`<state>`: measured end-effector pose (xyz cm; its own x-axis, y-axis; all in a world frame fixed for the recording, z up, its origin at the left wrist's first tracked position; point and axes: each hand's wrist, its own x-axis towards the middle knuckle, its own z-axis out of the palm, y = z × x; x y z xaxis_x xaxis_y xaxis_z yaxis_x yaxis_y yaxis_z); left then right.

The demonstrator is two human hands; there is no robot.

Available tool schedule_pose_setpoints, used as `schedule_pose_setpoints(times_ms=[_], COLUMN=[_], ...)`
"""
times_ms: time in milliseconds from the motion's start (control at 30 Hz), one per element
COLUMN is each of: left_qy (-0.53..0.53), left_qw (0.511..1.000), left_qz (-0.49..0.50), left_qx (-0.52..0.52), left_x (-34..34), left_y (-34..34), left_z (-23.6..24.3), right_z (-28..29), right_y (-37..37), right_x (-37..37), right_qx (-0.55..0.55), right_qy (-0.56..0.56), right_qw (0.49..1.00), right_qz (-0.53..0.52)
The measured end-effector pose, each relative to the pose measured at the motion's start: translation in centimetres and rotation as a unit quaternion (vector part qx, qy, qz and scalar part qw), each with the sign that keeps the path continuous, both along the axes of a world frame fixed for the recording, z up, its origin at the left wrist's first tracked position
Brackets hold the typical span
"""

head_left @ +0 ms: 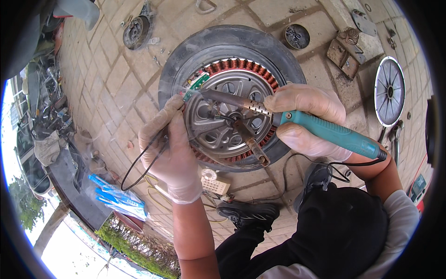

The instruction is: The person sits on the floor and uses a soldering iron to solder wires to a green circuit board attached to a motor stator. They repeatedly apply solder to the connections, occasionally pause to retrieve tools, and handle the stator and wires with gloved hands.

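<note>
A wheel hub motor lies on the ground, its silver hub [214, 130] ringed by copper windings [241, 64] and a black tyre [211, 41]. A small green circuit board [196, 86] sits at the windings' upper left. My gloved right hand [311, 121] grips a soldering iron by its teal handle [334, 137], its dark tip reaching toward the board, with faint smoke there. My gloved left hand [169, 144] is pinched just below the board, a thin black wire looping from it; what its fingertips hold is too small to name. A threaded axle [248, 142] sticks up from the hub.
Loose metal parts [135, 32], a round tin [296, 36], a rusty tray [342, 58] and a silver cover [389, 90] surround the wheel on paving. A beige device [214, 186], cables and blue packets [116, 197] lie nearer me. Clutter [46, 130] lines the left side.
</note>
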<state>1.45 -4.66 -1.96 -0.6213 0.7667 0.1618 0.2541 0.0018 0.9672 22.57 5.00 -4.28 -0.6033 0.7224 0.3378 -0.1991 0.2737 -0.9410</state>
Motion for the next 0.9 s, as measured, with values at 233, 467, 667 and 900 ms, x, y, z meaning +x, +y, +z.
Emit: schedule_pose_setpoints(times_ms=[233, 467, 667, 900], left_qy=[0.004, 0.037, 0.027, 0.022], left_qw=[1.0, 0.999, 0.999, 0.999], left_qz=[-0.005, 0.002, 0.014, 0.021], left_qx=[0.009, 0.012, 0.019, 0.011], left_x=[-0.14, -0.07, -0.02, 0.03], left_y=[0.01, 0.14, 0.19, 0.11], left_z=[-0.17, -0.36, -0.44, -0.3], right_z=[-0.08, -0.01, -0.04, 0.55], right_y=[0.18, 0.04, 0.08, 0.31], right_x=[-0.53, -0.35, -0.39, 0.12], right_qx=[0.035, -0.003, 0.003, -0.014], right_qy=[0.02, 0.008, 0.015, -0.008], right_qw=[0.999, 1.0, 1.0, 1.0], right_qz=[-0.023, -0.005, -0.007, -0.008])
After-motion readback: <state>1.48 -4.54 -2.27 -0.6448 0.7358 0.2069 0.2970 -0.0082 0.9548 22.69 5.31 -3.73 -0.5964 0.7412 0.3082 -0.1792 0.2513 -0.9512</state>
